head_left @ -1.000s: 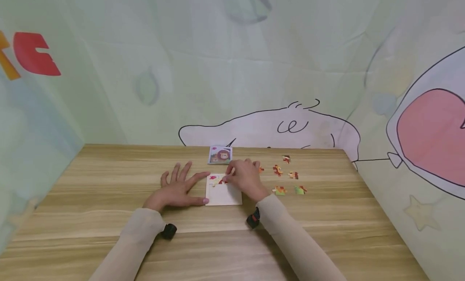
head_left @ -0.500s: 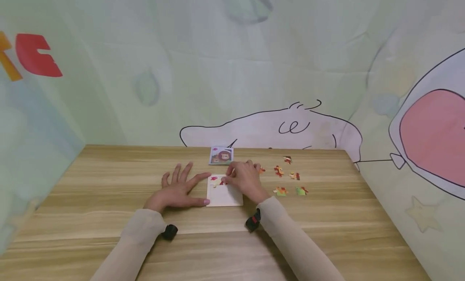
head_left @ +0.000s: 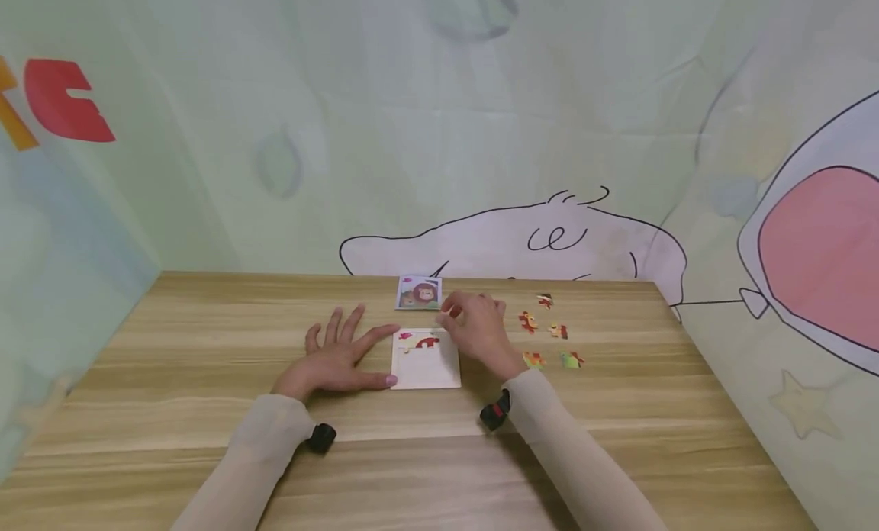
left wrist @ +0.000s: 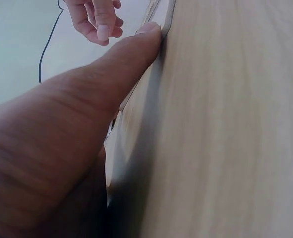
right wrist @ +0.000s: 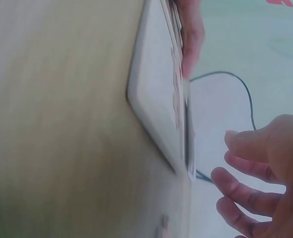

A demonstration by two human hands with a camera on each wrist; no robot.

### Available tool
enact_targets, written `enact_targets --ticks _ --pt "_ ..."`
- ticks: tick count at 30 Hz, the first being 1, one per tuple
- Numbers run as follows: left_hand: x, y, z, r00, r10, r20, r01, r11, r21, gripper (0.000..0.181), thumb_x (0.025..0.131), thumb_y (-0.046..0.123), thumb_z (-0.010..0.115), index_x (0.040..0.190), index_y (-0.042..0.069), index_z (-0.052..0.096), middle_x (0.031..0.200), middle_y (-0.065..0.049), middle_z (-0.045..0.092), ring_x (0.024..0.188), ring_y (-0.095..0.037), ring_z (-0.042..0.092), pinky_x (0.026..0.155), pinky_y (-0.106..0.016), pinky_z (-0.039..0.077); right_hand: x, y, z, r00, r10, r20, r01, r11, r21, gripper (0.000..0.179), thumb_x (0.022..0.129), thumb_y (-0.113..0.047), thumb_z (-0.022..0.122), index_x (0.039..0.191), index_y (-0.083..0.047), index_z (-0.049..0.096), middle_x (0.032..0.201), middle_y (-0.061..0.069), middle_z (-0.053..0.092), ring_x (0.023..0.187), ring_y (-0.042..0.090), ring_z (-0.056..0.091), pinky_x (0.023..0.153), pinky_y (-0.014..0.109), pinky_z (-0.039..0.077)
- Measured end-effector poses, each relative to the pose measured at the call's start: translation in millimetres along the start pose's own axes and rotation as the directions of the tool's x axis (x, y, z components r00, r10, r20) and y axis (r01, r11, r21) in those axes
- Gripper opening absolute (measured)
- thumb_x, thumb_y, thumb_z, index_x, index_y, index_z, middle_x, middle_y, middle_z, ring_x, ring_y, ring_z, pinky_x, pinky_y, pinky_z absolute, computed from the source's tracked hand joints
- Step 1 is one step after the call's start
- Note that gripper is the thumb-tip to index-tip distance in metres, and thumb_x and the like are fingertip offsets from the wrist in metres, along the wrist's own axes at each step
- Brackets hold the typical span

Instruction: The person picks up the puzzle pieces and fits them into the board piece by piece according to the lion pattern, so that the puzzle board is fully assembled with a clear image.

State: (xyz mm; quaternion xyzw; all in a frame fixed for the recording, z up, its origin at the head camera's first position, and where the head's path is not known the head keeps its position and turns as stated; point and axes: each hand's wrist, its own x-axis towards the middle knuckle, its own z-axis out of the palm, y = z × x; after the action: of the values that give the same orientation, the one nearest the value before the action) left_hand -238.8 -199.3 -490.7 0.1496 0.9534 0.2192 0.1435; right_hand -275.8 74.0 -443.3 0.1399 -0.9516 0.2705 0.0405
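Note:
A white puzzle board lies flat on the wooden table, with a few jigsaw pieces set along its upper part, red and cream in colour. My left hand rests on the table with fingers spread, its thumb and index fingertip touching the board's left corners. Above the board's upper right corner hovers my right hand. Its fingers are loosely bent, and in the right wrist view nothing shows between the thumb and fingertips.
Behind the board lies a picture card with a lion on it. Several loose jigsaw pieces are spread on the table to the right. A printed cloth backdrop stands at the table's far edge.
My right hand has let go of the red piece on the board and moved up and to the right, uncovering it. My left hand stays in place.

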Motion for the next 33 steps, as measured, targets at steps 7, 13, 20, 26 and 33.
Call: enact_targets --ticks 7,13,20,26,33 --pt "-1.1 -1.7 1.3 1.0 0.002 -0.001 -0.002 1.0 -0.006 0.101 0.083 0.085 0.068 0.168 0.048 0.027 0.182 -0.019 -0.011 0.164 -0.056 -0.019 0.122 -0.08 -0.013 1.5 24 -18 0.999 -0.01 -0.045 0.008 0.999 -0.04 0.015 0.103 -0.019 0.073 0.115 -0.011 0.076 0.113 0.01 0.081 0.114 0.037 0.066 0.103 0.057 0.035" --pt "-7.2 2.7 -3.2 1.0 0.009 -0.003 -0.009 1.0 -0.021 0.101 0.082 0.088 0.066 0.167 0.049 0.026 0.182 -0.019 -0.011 0.163 -0.056 -0.019 0.121 -0.079 -0.013 6.2 54 -46 0.999 0.028 -0.043 -0.032 0.994 -0.107 0.024 0.105 -0.018 0.07 0.126 -0.008 0.075 0.122 0.013 0.08 0.116 0.04 0.066 0.106 0.062 0.039" --pt "-10.5 11.6 -9.3 0.999 0.031 0.016 -0.03 0.998 -0.061 0.099 0.083 0.083 0.07 0.166 0.047 0.029 0.181 -0.023 -0.01 0.162 -0.06 -0.019 0.119 -0.082 -0.015 11.1 99 -71 0.991 0.137 0.005 -0.134 0.975 -0.175 0.031 0.106 -0.01 0.063 0.135 -0.004 0.071 0.131 0.021 0.076 0.122 0.046 0.061 0.111 0.069 0.036" --pt "-12.0 12.5 -6.3 1.0 -0.003 0.024 0.004 0.999 -0.037 0.099 0.085 0.083 0.069 0.167 0.046 0.028 0.182 -0.019 -0.01 0.164 -0.057 -0.018 0.122 -0.08 -0.013 13.6 121 -75 0.983 0.185 0.022 -0.177 0.963 -0.203 0.037 0.102 -0.003 0.06 0.137 -0.004 0.07 0.136 0.025 0.072 0.129 0.048 0.059 0.11 0.066 0.038" --pt "-11.7 9.5 -10.1 0.999 0.034 0.0 -0.034 0.997 -0.064 0.1 0.082 0.085 0.069 0.166 0.048 0.03 0.181 -0.021 -0.01 0.162 -0.059 -0.019 0.119 -0.082 -0.015 20.8 137 -82 0.962 0.265 0.067 -0.236 0.929 -0.286 0.043 0.107 -0.015 0.059 0.149 -0.005 0.06 0.144 0.03 0.061 0.136 0.05 0.052 0.119 0.067 0.037"
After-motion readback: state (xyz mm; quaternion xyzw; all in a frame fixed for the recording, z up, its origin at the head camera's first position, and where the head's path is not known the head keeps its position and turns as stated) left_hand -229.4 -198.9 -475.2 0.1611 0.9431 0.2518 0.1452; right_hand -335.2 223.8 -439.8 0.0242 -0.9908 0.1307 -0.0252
